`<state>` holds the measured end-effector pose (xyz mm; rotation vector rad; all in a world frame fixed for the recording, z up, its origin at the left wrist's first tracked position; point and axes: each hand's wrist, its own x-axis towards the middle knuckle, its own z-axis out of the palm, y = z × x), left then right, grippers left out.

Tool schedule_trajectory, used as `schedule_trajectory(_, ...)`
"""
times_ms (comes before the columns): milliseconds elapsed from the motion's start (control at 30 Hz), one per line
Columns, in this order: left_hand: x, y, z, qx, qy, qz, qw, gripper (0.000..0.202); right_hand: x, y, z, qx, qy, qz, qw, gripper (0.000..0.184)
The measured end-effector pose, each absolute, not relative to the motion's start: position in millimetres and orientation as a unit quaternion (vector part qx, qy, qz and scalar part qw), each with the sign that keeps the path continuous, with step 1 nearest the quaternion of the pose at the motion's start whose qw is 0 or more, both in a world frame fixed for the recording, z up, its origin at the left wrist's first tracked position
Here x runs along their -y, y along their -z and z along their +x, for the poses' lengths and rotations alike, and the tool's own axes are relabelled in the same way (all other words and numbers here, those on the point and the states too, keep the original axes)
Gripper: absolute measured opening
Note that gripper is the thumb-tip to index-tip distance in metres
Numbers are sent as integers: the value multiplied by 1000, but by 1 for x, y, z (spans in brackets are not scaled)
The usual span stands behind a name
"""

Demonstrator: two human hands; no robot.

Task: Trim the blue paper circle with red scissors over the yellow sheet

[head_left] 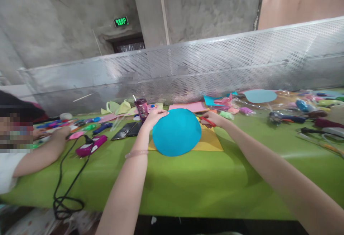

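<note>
My left hand [155, 116] pinches the top left edge of a round blue paper disc [176, 131], lifting it off a yellow sheet [211, 142] on the green table [188, 181]. My right hand [215, 119] is closed round red-handled scissors [206, 121] at the disc's upper right edge. The scissor blades are hidden behind the disc.
A maroon cup with a straw [141, 108], two dark phones [128, 130] and a pink glue gun with a black cord [90, 146] lie to the left. Another person's arm [40, 152] rests at far left. Coloured paper, tools and scraps [295, 111] crowd the right, against a perforated metal fence [215, 66].
</note>
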<state>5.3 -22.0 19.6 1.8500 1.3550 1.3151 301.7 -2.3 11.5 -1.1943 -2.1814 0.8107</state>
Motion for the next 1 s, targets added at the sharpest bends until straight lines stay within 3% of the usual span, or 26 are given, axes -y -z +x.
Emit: schedule_trajectory(1000, 23, -19, 9, -500, -441, 704, 244, 34, 8, -17, 303, 812, -307, -430, 246, 17)
